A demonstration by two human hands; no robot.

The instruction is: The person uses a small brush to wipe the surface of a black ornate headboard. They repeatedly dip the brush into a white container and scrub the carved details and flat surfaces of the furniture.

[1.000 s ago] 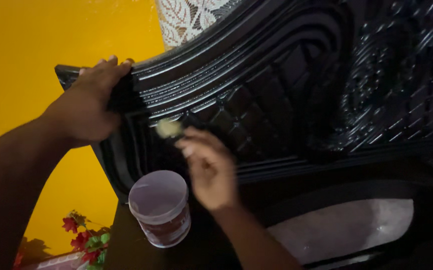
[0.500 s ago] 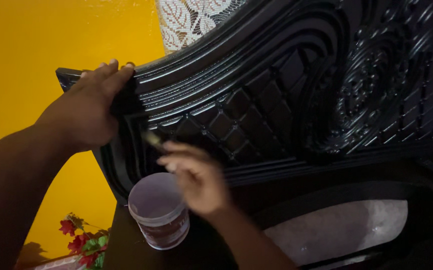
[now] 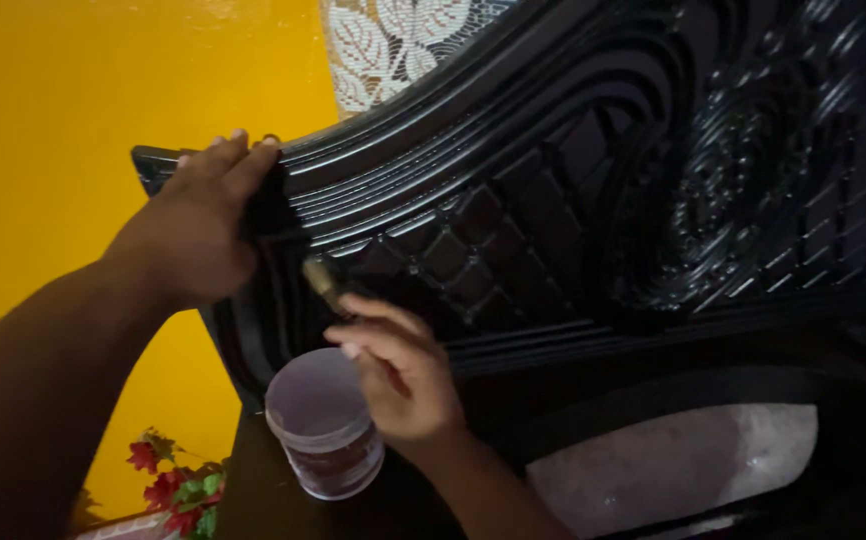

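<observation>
A glossy black carved headboard (image 3: 573, 190) fills most of the view. My left hand (image 3: 193, 225) grips its upper left corner, fingers curled over the top edge. My right hand (image 3: 398, 375) holds a small paintbrush (image 3: 321, 277) with a pale handle, its dark bristles pressed against the carved panel near the left edge. Just below and left of my right hand stands a small clear plastic bucket (image 3: 325, 425) with dark liquid at the bottom.
A yellow wall (image 3: 63, 120) is behind on the left. White lace curtain (image 3: 393, 40) shows above the headboard. Red artificial flowers (image 3: 168, 485) sit at the lower left. A pale cushion or mattress patch (image 3: 673, 460) lies at the lower right.
My right hand has shifted slightly left and down, turning the brush from a flat pale blur into a stroke along the panel's left edge. My left hand keeps its grip.
</observation>
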